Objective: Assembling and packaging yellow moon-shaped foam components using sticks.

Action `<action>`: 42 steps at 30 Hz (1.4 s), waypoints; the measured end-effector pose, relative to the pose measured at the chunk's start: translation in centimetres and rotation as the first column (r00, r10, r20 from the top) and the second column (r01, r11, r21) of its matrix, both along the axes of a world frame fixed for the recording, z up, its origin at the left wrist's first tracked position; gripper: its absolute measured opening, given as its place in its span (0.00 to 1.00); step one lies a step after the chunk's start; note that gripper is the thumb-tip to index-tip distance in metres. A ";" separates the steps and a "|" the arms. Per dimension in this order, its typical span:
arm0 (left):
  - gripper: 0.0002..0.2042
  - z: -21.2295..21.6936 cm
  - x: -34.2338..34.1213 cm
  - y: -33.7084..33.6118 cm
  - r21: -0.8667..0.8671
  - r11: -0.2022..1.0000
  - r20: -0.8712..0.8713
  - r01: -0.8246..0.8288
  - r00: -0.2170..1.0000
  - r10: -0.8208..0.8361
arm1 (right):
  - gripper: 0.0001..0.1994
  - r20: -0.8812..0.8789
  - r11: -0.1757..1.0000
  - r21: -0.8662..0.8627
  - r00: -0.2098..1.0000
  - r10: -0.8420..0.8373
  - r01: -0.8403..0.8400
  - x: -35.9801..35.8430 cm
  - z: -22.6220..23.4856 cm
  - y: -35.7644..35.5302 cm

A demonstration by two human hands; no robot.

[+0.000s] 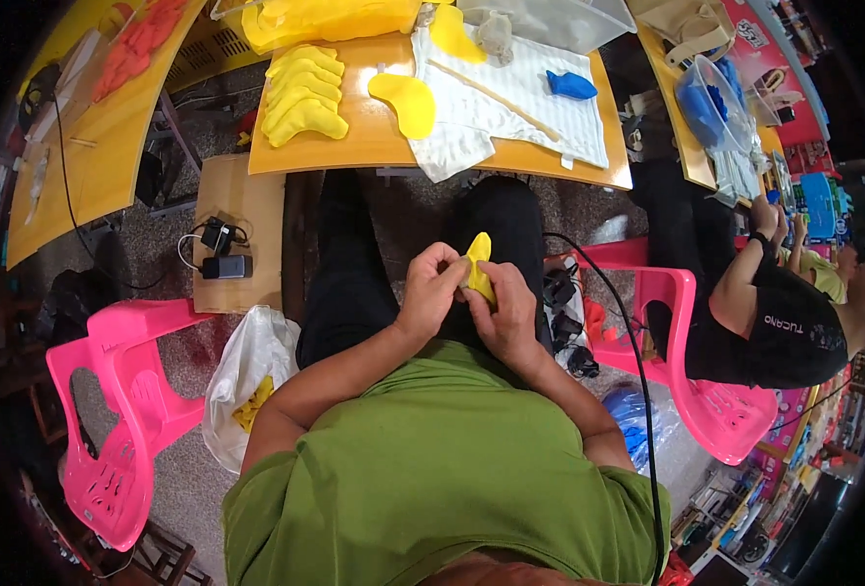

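Note:
Above my lap, both hands pinch a small yellow fabric piece (480, 252), its rounded tip pointing away from me. My left hand (430, 291) grips its left side with thumb and forefinger, and my right hand (506, 308) closes on its lower right side. Part of the piece is hidden by the fingers. On the table ahead lies a stack of curved yellow stuffed-looking pieces (305, 95). A flat yellow piece (405, 104) lies beside a white striped cloth (540, 122), which carries a thin wooden stick (491, 98) and a small blue fabric piece (571, 85).
Clear plastic bins (589, 21) stand at the wooden table's (374, 161) far edge. Pink chairs (125, 391) flank me, a white bag (242, 361) with yellow pieces lies left, and a black cable (628, 322) hangs right. A person in black (784, 322) sits at the right.

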State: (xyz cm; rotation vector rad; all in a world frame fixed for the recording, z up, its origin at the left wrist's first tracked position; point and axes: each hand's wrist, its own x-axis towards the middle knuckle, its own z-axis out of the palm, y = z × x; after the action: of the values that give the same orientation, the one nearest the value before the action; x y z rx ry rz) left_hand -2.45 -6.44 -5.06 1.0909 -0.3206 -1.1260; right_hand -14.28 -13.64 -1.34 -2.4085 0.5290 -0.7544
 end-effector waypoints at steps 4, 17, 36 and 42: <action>0.06 0.3 0.2 -0.2 -0.057 0.993 0.143 0.102 0.985 -0.093 | 0.18 0.038 0.894 0.426 0.985 -0.170 0.138 0.0 -0.7 0.4; 0.04 0.8 1.2 0.9 0.102 0.947 0.297 0.304 0.899 -0.321 | 0.10 0.060 0.683 0.714 0.959 -0.277 0.153 -0.5 -2.1 -0.6; 0.05 -1.8 0.8 2.1 0.067 0.988 -0.319 0.136 0.942 -0.108 | 0.26 0.172 0.953 0.282 0.971 -0.167 0.113 -0.9 1.1 -1.4; 0.05 -5.3 1.6 2.9 0.236 0.930 -0.336 0.283 0.921 -0.195 | 0.27 0.032 0.911 0.402 0.993 -0.117 0.094 -1.0 2.7 -2.0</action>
State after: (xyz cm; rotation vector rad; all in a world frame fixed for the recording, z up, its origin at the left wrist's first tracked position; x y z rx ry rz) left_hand -0.89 -3.52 -10.37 1.1210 -0.0469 -1.5791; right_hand -15.29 -15.59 1.35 -1.9867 0.7202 -0.6799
